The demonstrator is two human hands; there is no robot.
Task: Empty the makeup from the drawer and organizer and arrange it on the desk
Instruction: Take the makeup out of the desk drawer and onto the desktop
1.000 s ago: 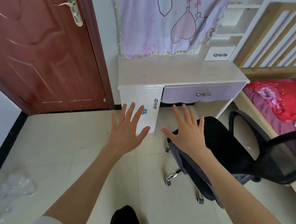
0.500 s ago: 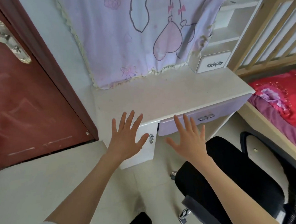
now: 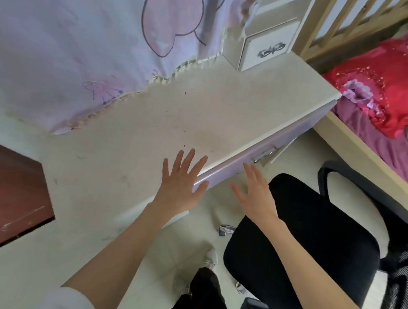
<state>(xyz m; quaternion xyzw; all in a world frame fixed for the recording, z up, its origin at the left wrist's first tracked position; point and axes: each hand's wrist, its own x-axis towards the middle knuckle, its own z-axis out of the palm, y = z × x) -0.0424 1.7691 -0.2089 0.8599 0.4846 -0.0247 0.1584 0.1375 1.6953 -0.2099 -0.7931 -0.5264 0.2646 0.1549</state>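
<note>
Drawer [image 3: 258, 155] front seen edge-on under desk [image 3: 176, 119] lip; interior hidden, contents cannot be told. Left hand [image 3: 181, 184] covers its near end. Small organizer drawer [image 3: 268, 47] at 1 o'clock closed, upper shelves cut by top edge. Cloth [image 3: 85, 39] hides the desk's back. Office chair [image 3: 313, 232] at 4 o'clock cut by right edge. Whole frame motion-blurred.

Both forearms are bare down to the left hand [image 3: 180, 188] and right hand [image 3: 257, 196]. A white sleeve [image 3: 70, 300] covers the left upper arm; below it, black trousers [image 3: 204, 295] and a pale sneaker [image 3: 211, 257].
</note>
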